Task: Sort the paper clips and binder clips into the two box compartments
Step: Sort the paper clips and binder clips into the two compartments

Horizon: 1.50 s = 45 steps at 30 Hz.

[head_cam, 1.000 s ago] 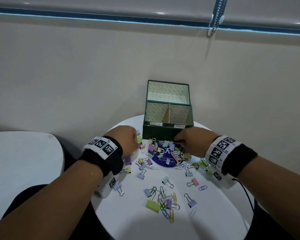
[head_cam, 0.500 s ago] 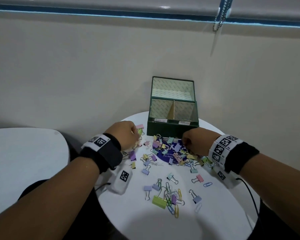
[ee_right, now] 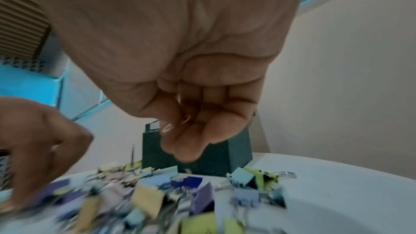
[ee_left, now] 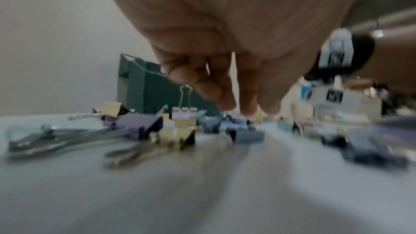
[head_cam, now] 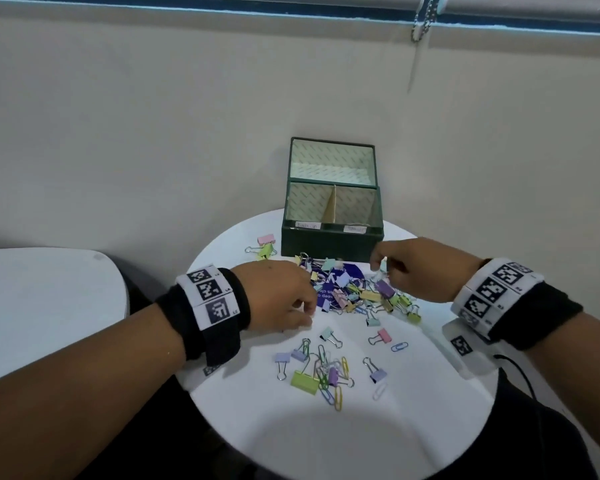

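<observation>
The dark green box [head_cam: 331,242] stands open at the table's far edge, a beige divider splitting it into two compartments; it also shows as box [ee_left: 146,92] and box [ee_right: 225,156]. A pile of pastel binder clips and paper clips [head_cam: 357,296] lies just in front of it. My left hand [head_cam: 307,310] reaches into the pile's left side, its fingers [ee_left: 227,102] pointing down onto the clips and holding nothing I can see. My right hand [head_cam: 380,263] hovers above the pile by the box's front right corner, fingers [ee_right: 184,150] pinched on a small pale clip, mostly hidden.
A second loose group of clips [head_cam: 321,372] lies nearer to me on the round white table [head_cam: 291,438]. A pink binder clip [head_cam: 266,240] and a green one [head_cam: 266,251] sit left of the box. Another white table [head_cam: 42,299] stands at the left. The wall is close behind.
My left hand left the pink and green clips beside the box and came down onto the pile's left side. My right hand rose from the pile toward the box's right corner.
</observation>
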### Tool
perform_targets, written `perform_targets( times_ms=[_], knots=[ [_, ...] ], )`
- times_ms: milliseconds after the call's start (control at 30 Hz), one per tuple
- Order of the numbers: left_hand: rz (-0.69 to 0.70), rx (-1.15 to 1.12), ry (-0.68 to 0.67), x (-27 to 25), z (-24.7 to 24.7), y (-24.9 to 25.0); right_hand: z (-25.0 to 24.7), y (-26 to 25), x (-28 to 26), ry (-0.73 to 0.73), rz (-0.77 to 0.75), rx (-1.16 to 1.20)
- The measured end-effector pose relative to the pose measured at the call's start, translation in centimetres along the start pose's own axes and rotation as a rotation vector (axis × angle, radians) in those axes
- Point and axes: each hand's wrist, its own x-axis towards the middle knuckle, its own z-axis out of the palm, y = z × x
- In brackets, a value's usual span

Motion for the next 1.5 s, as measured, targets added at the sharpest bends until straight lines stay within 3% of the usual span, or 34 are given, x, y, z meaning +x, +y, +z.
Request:
perform_targets(
  times_ms=[167,333,500,600,700,867,1100,1300,1500],
  knots=[
    [0.071,-0.027,0.049,-1.4,1.0,0.8,1.3,0.5,-4.4,-0.243,-0.020,-0.034],
    [0.085,-0.024,-0.033,-1.6,1.2,1.3,3.9,0.8,-6.4,-0.211,-0.074,-0.128],
    [0.015,0.003,0.063,-1.2,1.4,1.0,5.5,0.3,-6.0,-0.125,-0.063,-0.144],
    [0.072,-0.031,0.052,-1.2,1.4,1.4,5.5,0.0,-5.8,-0.123,-0.030,-0.118],
    [0.112,-0.057,-0.040,-1.4,1.4,2.3,5.2,-0.2,-5.5,-0.141,-0.018,-0.090],
    [0.078,-0.018,-0.044,-1.1,1.4,2.3,5.0,-0.6,-5.4,-0.151,-0.010,-0.092],
    [0.078,-0.050,-0.005,-1.1,1.1,1.9,0.8,0.1,-1.8,-0.003,-0.002,-0.012],
    [0.145,-0.061,-0.026,-1.3,1.3,2.9,-2.0,0.5,5.6,0.287,0.070,0.031],
    [0.225,-0.064,-0.033,-1.0,1.4,3.0,-2.2,-0.5,8.2,0.289,0.136,-0.087]
  ],
)
